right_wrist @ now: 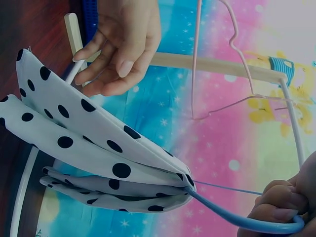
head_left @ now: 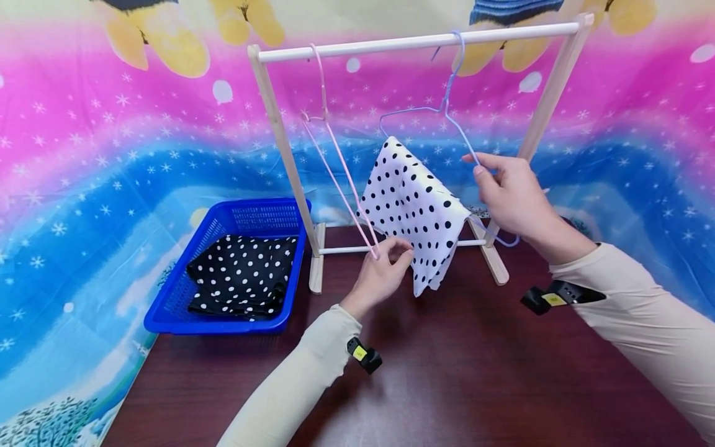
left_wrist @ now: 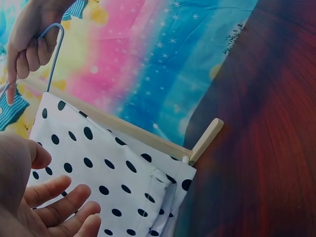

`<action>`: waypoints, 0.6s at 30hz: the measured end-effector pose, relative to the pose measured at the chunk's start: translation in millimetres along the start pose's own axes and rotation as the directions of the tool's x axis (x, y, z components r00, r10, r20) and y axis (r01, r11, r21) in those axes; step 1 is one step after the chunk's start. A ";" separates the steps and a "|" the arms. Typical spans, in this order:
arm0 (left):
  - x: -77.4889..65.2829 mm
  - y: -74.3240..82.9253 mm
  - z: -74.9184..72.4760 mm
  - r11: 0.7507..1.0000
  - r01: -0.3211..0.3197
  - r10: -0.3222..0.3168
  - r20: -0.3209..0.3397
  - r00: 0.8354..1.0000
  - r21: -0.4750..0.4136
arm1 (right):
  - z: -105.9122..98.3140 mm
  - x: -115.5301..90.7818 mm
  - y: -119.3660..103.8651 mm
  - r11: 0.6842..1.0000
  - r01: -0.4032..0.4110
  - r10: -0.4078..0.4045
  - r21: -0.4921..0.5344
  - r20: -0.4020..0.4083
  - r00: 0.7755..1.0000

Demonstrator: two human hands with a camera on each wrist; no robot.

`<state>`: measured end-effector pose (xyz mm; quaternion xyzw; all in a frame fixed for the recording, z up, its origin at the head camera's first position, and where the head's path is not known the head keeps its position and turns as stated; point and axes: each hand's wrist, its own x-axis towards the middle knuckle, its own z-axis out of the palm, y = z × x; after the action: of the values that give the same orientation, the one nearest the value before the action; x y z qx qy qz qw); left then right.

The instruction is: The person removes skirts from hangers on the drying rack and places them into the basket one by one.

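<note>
Worktop point(head_left: 447, 379): carries rack point(head_left: 391, 45) and, beside it, basket point(head_left: 223, 327) w/ blk dotted cloth point(head_left: 240, 273). White dotted cloth point(head_left: 410, 198): draped over blue hanger point(head_left: 447, 99), hooked over rack. Pink hanger point(head_left: 337, 146): bare, same rack. Hands: R hand point(head_left: 511, 192) pinching blue hanger's side; L hand point(head_left: 380, 270) loosely open, nothing held, nr white cloth. Step, est.: settling cloth on hanger. Next prob. calls for evening edges, then R releasing.

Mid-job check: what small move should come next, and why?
Probably ease the white dotted cloth along the blue hanger toward its bare end: the left hand is open beside the cloth, while the right hand holds the hanger.
</note>
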<state>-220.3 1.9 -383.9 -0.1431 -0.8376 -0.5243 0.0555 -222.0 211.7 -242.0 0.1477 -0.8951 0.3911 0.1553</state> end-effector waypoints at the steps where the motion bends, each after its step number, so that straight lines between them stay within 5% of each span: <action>1: 0.3 -1.5 0.5 1.000 -0.005 0.005 0.002 1.000 -0.005 | 0.3 0.0 0.0 1.000 0.001 -0.001 0.001 0.000 1.000; 9: 2.1 -8.7 3.3 0.999 -0.014 0.013 -0.024 1.000 -0.041 | 1.5 -0.3 -0.9 1.000 0.002 -0.002 0.004 0.002 1.000; 18: 7.7 -26.1 9.0 0.994 0.107 -0.108 -0.098 0.989 -0.017 | 1.4 -0.6 -1.4 1.000 -0.010 0.010 0.010 0.006 1.000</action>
<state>-234.9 0.7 -408.5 -0.0720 -0.8372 -0.5378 0.0676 -221.0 209.8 -242.2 0.1452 -0.8943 0.3959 0.1499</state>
